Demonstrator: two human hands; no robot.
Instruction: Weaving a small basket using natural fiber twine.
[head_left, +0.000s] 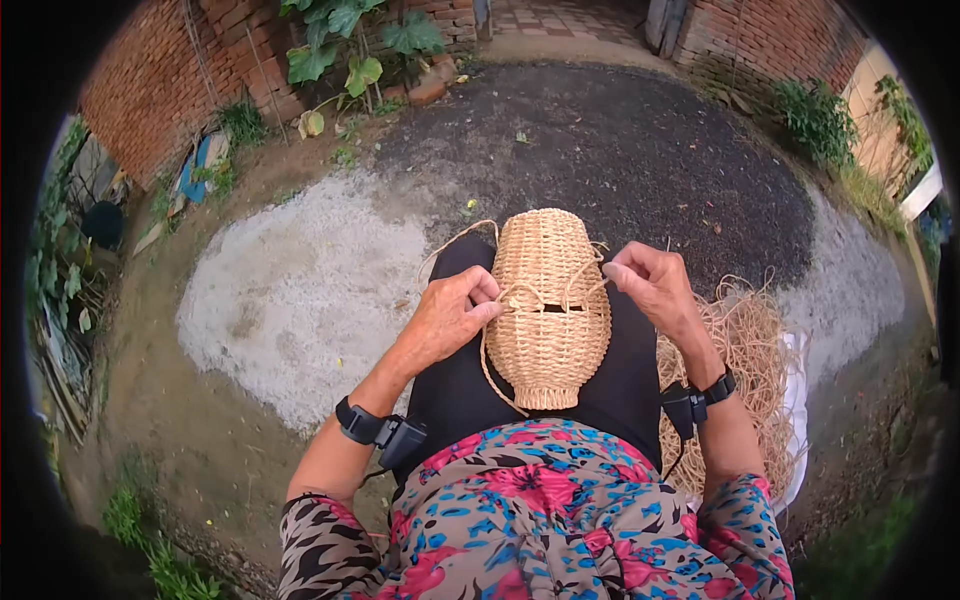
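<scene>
A pale woven straw basket (548, 350) lies across my lap, its narrow ribbed end toward me. Midway along it is a dark slit with loops of cord beside it. My left hand (458, 312) pinches a strand of straw cord at the slit's left side. On the other side, my right hand (650, 283) has thumb and forefinger closed on another cord strand, drawn out from the basket. Loose cord ends (486, 350) curl along the basket's left side. What each fingertip grips is partly hidden.
A heap of tangled straw cord (745, 375) lies on a white sheet (796, 400) by my right side. Pale gravel (290, 290) and dark grit (620, 150) cover the ground ahead. Brick walls (150, 90) and leafy plants (345, 40) stand at the far side.
</scene>
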